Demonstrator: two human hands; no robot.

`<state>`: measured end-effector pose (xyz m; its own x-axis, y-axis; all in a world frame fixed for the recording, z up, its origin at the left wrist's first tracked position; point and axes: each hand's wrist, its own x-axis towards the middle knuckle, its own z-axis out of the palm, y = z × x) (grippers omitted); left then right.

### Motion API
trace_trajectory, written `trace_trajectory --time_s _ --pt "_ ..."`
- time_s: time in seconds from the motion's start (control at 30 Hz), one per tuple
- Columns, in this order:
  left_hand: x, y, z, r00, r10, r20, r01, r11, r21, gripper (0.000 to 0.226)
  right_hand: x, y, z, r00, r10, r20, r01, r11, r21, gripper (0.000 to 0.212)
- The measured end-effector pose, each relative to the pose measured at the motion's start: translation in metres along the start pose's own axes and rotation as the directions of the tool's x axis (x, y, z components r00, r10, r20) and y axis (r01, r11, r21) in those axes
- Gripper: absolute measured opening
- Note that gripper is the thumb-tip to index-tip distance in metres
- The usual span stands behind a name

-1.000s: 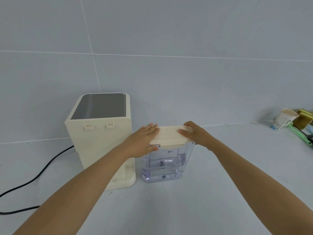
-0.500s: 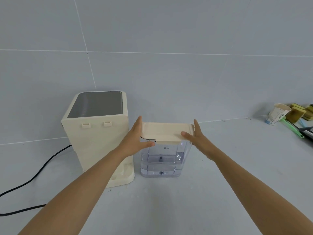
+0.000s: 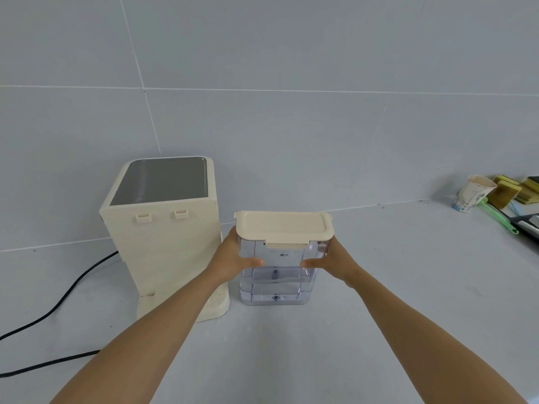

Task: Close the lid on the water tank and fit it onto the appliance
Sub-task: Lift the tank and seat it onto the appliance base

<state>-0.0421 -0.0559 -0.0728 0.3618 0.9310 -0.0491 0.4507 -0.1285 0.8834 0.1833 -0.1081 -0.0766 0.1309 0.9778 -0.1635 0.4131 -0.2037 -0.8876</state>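
A clear water tank (image 3: 277, 282) stands upright on the counter, right of the cream appliance (image 3: 166, 237). Its cream lid (image 3: 283, 227) lies flat and shut on top, with the front latch down. My left hand (image 3: 233, 258) grips the tank's left wall and my right hand (image 3: 329, 262) grips its right wall, thumbs across the front. The appliance shows a grey top panel and two small hooks on the face toward me; its low base sticks out at the bottom, partly behind my left forearm.
A black power cord (image 3: 58, 304) runs from the appliance across the left of the counter. At the far right sit a paper cup (image 3: 474, 193), yellow sponges (image 3: 510, 189) and a green-handled tool (image 3: 497, 215). A tiled wall stands behind.
My hands have dropped from the lid's top and edges to the tank's side walls. The lid now sits fully flat and latched.
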Motion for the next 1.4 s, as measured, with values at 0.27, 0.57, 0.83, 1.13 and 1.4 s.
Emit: trace_trajectory --time_s 0.27,0.57,0.83,1.13,1.4 --pt "-0.013 0.000 -0.012 0.999 -0.021 -0.031 0.022 0.999 0.040 0.084 -0.009 -0.014 0.010 0.999 -0.036 0.017 0.035 0.999 0.039 0.090" --pt "-0.034 0.013 -0.033 0.997 -0.001 -0.080 0.002 1.000 0.017 0.082 -0.023 -0.046 0.011 0.997 -0.076 0.033 0.075 0.997 0.018 0.084" --pt "-0.074 0.019 -0.076 0.980 -0.016 -0.196 0.013 1.000 -0.019 0.077 -0.029 -0.094 0.029 0.983 -0.133 0.130 0.134 0.991 0.000 0.082" --pt "-0.092 0.018 -0.134 0.965 -0.063 -0.255 0.046 0.996 -0.070 0.080 -0.020 -0.130 0.078 0.973 -0.178 0.146 0.172 0.984 0.049 0.064" --pt "-0.090 0.009 -0.170 0.934 -0.153 -0.324 0.130 0.987 -0.093 0.081 -0.011 -0.154 0.109 0.963 -0.204 0.175 0.182 0.974 0.132 0.061"
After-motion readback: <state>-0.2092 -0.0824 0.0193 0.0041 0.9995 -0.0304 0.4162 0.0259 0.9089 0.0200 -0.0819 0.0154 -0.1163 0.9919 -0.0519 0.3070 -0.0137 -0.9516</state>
